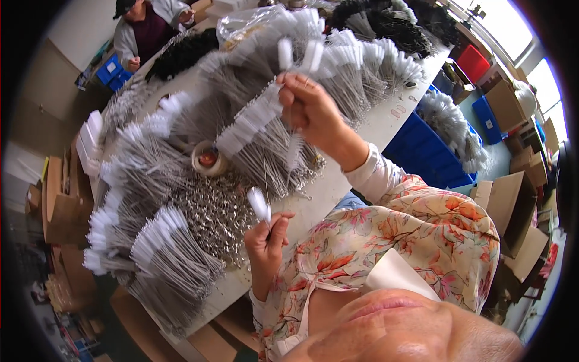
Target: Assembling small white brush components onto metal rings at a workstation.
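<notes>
My left hand (267, 240) is raised near my chest and pinches one thin wire brush (260, 204) with a white bristle tip, held upright. My right hand (315, 110) reaches further out over the table and grips a fanned row of the same white-tipped wire brushes (252, 120). Below and around both hands lie large heaps of such brushes (158, 241), their wire stems bundled together. A pile of small metal rings (220, 208) lies between the heaps, just left of my left hand.
A roll of tape (208, 158) sits among the brushes on the white table (386, 123). Black brushes (395, 24) are piled at the far end. Blue bins (425, 154) and cardboard boxes (512, 205) stand to the right. Another person (145, 30) works at the far left.
</notes>
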The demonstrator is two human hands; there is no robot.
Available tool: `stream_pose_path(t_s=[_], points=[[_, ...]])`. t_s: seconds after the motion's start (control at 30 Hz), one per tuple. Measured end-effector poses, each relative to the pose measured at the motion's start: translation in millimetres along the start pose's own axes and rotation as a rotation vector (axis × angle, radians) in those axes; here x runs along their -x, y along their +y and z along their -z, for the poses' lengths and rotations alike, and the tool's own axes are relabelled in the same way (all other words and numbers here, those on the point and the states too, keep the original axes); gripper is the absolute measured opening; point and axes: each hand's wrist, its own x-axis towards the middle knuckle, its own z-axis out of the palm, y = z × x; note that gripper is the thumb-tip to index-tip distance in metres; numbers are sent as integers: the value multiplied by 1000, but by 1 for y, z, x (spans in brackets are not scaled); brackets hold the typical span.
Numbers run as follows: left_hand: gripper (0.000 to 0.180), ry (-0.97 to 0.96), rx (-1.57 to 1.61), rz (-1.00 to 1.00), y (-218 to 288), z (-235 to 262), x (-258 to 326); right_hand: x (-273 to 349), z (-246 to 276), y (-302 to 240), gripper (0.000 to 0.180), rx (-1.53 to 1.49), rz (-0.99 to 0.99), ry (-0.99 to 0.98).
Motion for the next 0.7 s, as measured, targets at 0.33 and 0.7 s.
stream_pose_path(t_s=[0.33,0.7], points=[[22,-4,137,56,-22,13,16,-95,98,-152,14,-52,188,-460],[24,248,547,-50,-22,4,-2,40,-51,41,20,1060,-191,-360]])
